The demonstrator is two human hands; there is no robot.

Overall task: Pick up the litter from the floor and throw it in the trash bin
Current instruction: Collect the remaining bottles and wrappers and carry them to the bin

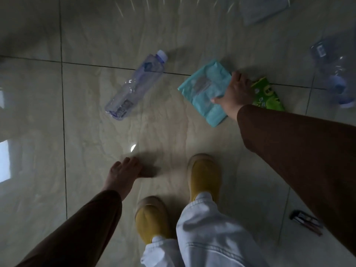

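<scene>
A teal plastic packet (204, 91) lies on the tiled floor, right of centre. My right hand (234, 93) rests on its right edge with thumb and fingers closing around it. A green snack wrapper (267, 96) lies just behind that hand. An empty clear water bottle (134, 84) with a pale blue cap lies on its side to the left of the packet. Another clear bottle (333, 74) lies blurred at the far right. My left hand (123, 173) hovers low over bare floor, fingers spread, holding nothing. No trash bin is in view.
My two yellow slippers (204, 176) and white trousers (202, 234) are at the bottom centre. A small dark wrapper (306, 221) lies on the floor at the lower right. A pale sheet or bag (264, 8) lies at the top right. Glossy beige tiles (86, 35) surround everything.
</scene>
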